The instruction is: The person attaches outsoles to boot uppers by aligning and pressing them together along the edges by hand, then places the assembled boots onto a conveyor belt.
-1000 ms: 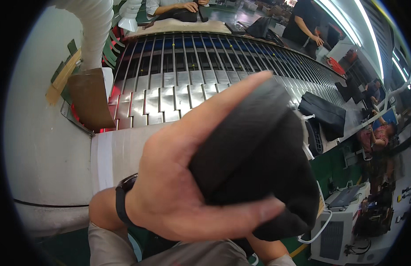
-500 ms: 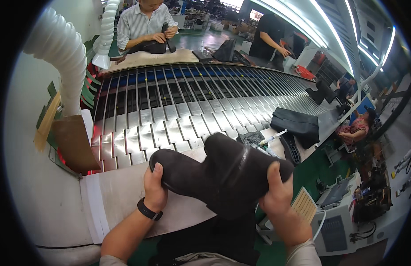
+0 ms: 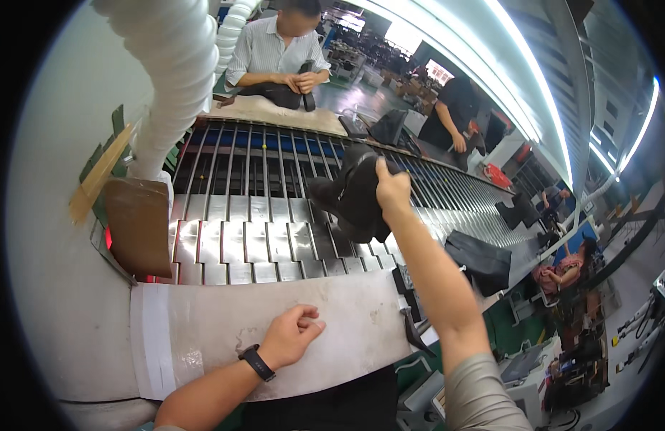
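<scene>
A dark ankle boot [image 3: 355,195] is held out over the slatted metal conveyor [image 3: 235,244], its toe toward the left. My right hand [image 3: 394,189] grips it by the shaft, with my arm stretched far forward. My left hand [image 3: 293,337], a black watch on its wrist, rests over the pale worktop [image 3: 225,316]. Its fingers are slightly bent and apart from the thumb, with nothing in them. A black boot [image 3: 480,260] lies to the right of my right forearm.
Ribbed white ducts [image 3: 174,86] hang at the left beside a brown board [image 3: 137,228]. Across the conveyor, a person in a striped shirt [image 3: 282,54] handles a dark boot. A dark curved tool [image 3: 414,329] lies at the worktop's right edge.
My right hand has carried the boot forward and up over the conveyor. My left hand has let go of its toe and dropped toward the worktop. The view has shifted.
</scene>
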Demonstrator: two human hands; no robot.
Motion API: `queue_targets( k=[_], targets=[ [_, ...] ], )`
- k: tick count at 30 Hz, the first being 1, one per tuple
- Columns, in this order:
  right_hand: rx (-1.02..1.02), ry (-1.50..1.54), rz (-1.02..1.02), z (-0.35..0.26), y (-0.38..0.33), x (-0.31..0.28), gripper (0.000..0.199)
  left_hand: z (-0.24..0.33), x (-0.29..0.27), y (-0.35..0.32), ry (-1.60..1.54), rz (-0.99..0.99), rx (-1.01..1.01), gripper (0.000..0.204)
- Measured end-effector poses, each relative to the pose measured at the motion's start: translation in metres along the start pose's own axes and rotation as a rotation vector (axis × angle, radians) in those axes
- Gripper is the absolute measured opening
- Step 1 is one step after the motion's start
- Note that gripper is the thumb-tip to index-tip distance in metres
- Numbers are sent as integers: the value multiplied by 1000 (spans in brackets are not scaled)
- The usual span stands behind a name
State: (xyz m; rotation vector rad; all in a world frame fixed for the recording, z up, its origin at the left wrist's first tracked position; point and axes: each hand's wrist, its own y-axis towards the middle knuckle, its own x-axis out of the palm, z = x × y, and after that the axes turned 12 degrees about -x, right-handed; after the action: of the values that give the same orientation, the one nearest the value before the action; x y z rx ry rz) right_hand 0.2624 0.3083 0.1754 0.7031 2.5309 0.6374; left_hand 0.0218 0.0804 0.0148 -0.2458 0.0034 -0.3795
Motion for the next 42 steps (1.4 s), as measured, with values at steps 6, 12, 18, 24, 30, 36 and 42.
queue_targets(
  k=[6,12,18,24,30,36,42],
  targets=[
    [-13,-740,-289,129,-127,7,62,3,7,-11,496,12,295,38],
    [25,-618,-455,83,-173,-7,38,5,8,-8,579,27,423,35],
    [-397,-489,-300,84,-230,-41,29,3,23,-17,526,-25,384,33],
    [164,249,-779,-37,-349,-97,42,-25,60,-129,617,-682,445,32],
    [26,320,-1148,-63,-431,-112,58,-102,64,-132,867,-901,686,33],
    [-47,321,-1085,-63,-434,-128,56,-120,69,-139,925,-940,575,33],
    [-219,324,-1065,-60,-436,-135,61,-133,70,-156,951,-899,496,33]
  ],
)
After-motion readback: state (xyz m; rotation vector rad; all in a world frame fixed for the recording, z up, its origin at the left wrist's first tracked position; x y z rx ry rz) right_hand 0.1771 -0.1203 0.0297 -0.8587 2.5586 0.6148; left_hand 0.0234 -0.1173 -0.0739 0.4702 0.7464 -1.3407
